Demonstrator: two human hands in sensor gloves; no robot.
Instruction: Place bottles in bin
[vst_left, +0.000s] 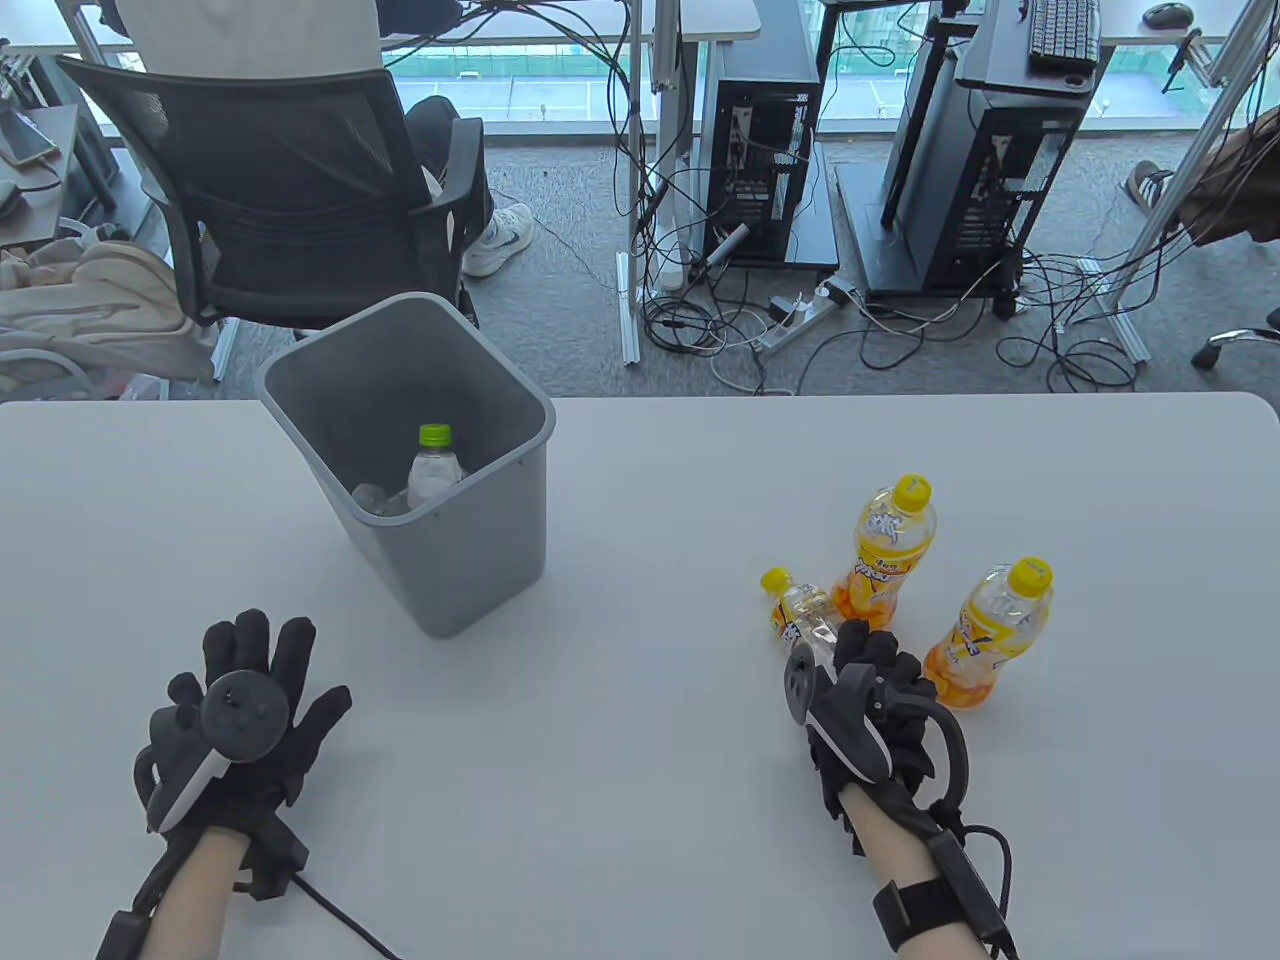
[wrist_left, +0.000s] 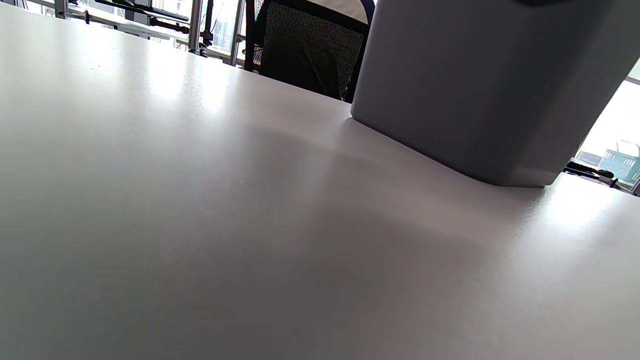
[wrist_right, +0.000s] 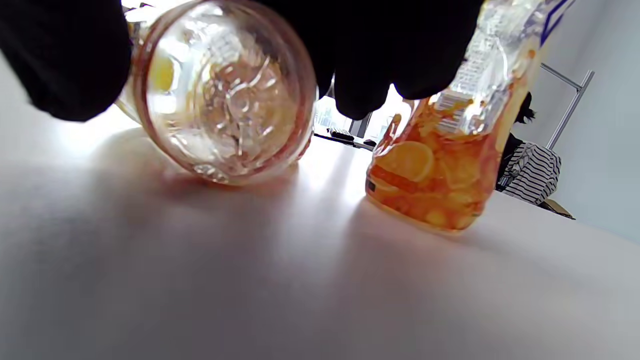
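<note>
Lying on its side on the counter (vst_left: 640, 800), the tipped bottle (vst_left: 800, 612) points its yellow cap away from the person and its base toward the right hand (vst_left: 868, 722). In the right wrist view its clear round base (wrist_right: 225, 95) fills the upper left, with dark gloved fingers (wrist_right: 60, 60) curled over it from above on both sides; the right hand grips this bottle near its base. Just beside it stands an upright orange bottle (vst_left: 890, 550), its lower body pictured with fruit slices (wrist_right: 430, 185), close enough to crowd the fingers on that side. A second upright orange bottle (vst_left: 990, 632) stands to the right, near the hand but apart from it.

The grey bin (vst_left: 430, 470) stands on the counter well to the left of the three bottles. Inside it a clear bottle with a green cap (vst_left: 435, 465) leans against the wall; other clear shapes lie beneath it, too indistinct to name.

The left hand (vst_left: 235, 715) rests palm down on the counter, in front of the bin and apart from it, its fingers (vst_left: 250, 640) spread and touching nothing else. The left wrist view shows only bare counter and the bin's outer wall (wrist_left: 480, 90).

Beyond the counter's far edge stand a black mesh chair (vst_left: 290, 190) and computer towers (vst_left: 765, 150) amid floor cables.
</note>
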